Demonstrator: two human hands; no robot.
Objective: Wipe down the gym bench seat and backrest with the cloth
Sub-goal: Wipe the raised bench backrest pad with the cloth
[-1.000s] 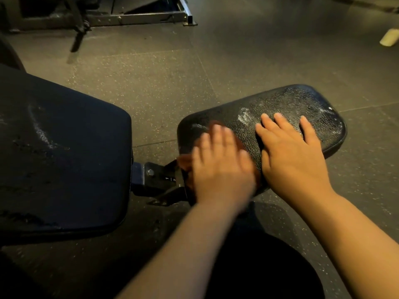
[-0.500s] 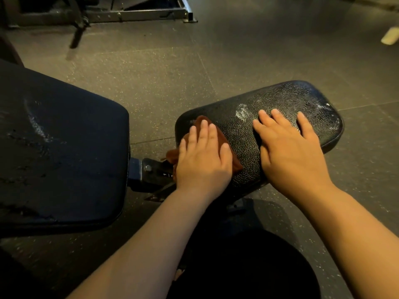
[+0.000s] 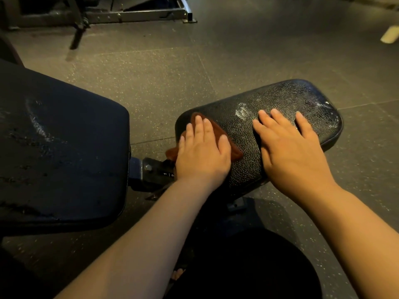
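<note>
The bench seat [image 3: 287, 100] is a black, cracked pad with whitish smears, right of centre. A brown cloth [image 3: 234, 151] lies on the seat's left end, and my left hand [image 3: 203, 154] presses flat on it with fingers spread, covering most of it. My right hand [image 3: 291, 147] rests flat and empty on the middle of the seat, fingers apart. The dark backrest [image 3: 60, 152], streaked with white marks, fills the left side.
A metal bracket [image 3: 151, 171] with a bolt joins seat and backrest. The floor [image 3: 162, 83] is speckled rubber tile. A steel machine frame [image 3: 133, 16] stands at the top left. My dark-clothed knee [image 3: 248, 266] is at the bottom.
My left hand has slid the cloth leftward across the seat to its left end. My right hand has stayed flat on the seat.
</note>
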